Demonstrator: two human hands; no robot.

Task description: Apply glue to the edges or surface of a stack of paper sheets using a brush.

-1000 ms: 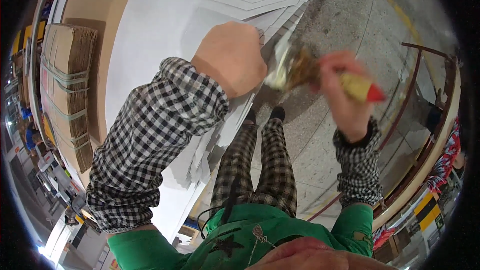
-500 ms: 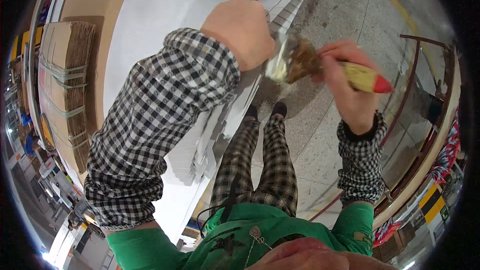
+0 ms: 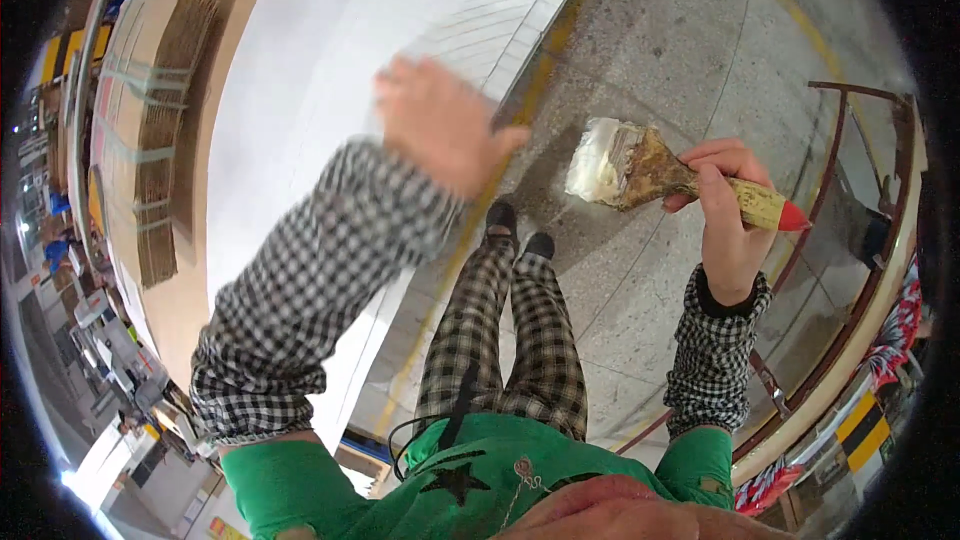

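Observation:
My right hand (image 3: 730, 205) grips a wide paintbrush (image 3: 660, 172) by its yellow, red-tipped handle. Thick white paste coats the bristles, which hang over the floor to the right of the stack. Over the white sheets (image 3: 330, 50) on my left is my left hand (image 3: 440, 125), somewhat blurred, with its thumb stretched out sideways and nothing visible in it. Whether that palm touches the top sheet I cannot tell. The sheets lie in overlapping steps at the far end, and their long right edge runs beside the floor.
A strapped bundle of brown cardboard (image 3: 150, 140) stands left of the sheets on a tan board (image 3: 235, 70). On the right is a brown metal frame (image 3: 822, 155). The speckled floor (image 3: 640, 280) carries yellow lines. My feet stand below the brush.
My left hand has gone from a fist at the sheets' edge to spread over them, farther left. The brush has moved right, away from the edge. The sheets' fanned near edges now look straighter.

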